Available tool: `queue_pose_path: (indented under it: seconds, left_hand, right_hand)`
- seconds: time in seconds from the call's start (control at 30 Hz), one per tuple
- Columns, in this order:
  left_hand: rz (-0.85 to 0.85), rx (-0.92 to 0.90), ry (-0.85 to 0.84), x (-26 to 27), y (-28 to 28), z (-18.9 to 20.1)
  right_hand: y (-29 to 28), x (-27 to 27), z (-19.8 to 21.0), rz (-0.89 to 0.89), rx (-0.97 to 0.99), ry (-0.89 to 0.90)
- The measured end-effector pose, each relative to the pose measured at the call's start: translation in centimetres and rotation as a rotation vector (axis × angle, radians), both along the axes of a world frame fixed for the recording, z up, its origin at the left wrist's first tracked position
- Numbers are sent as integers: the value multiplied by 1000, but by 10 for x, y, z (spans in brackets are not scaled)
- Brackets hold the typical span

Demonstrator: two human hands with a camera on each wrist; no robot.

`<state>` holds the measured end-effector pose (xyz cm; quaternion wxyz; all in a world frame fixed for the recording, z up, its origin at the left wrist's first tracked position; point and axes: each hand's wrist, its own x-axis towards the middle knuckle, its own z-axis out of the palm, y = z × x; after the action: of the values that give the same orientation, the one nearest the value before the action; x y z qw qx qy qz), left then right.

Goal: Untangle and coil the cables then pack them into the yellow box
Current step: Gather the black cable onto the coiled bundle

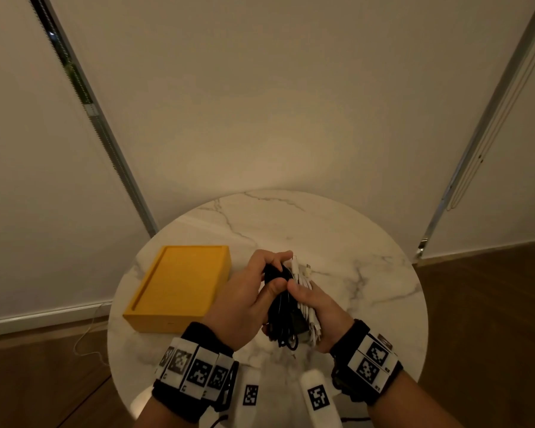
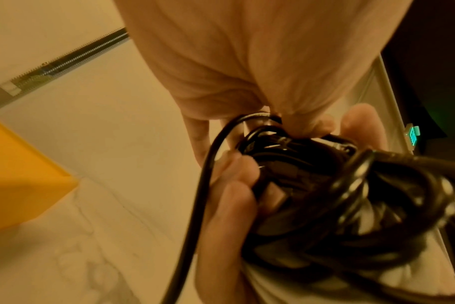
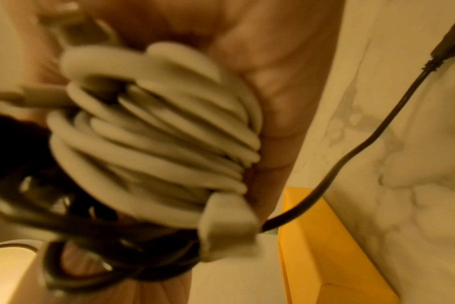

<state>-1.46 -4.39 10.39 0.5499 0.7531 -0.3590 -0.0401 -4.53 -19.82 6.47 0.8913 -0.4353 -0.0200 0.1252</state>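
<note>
Both hands hold one bundle of cables above the round marble table. My left hand grips the coiled black cable, fingers curled round its upper end. My right hand grips the coiled white cable from the right and below. In the left wrist view the black cable fills my fingers, one strand hanging loose. The right wrist view shows the white coil against my palm with the black coil beneath. The yellow box lies open to the left of my hands.
A loose black cable end with a plug hangs over the marble. The table edge curves close around the hands. A thin white cord trails on the wooden floor at the left. Walls stand behind the table.
</note>
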Motion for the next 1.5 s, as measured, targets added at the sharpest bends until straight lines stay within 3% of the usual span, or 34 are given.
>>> queue_pose_path:
  seconds: [0.23,0.3,0.43,0.63,0.77,1.0,1.37,1.5]
  left_hand:
    - [2,-60,90,1,-3,-2]
    - [62,-37,-3,2,-2,-1]
    - [238,48,-341,8,4,2]
    - [378,44,-436,8,4,3]
    - [348,15,-300,7,0,4]
    - [256,19,-234,6,-1,10]
    - [321,55,-408,13,2,15]
    - [348,8,-334,12,-2,16]
  right_hand:
    - [0,2,7,14,-103,-89]
    - [2,2,6,-24,-129,-78]
    - [3,-3,4,-75,-90,-19]
    - [4,-5,5,-81,35,15]
    - [3,-5,5,-91,81,44]
    - [0,-4,4,-77,143,102]
    - [-5,-6,7,-17,82,13]
    - [-6,-6,7,-37,86,45]
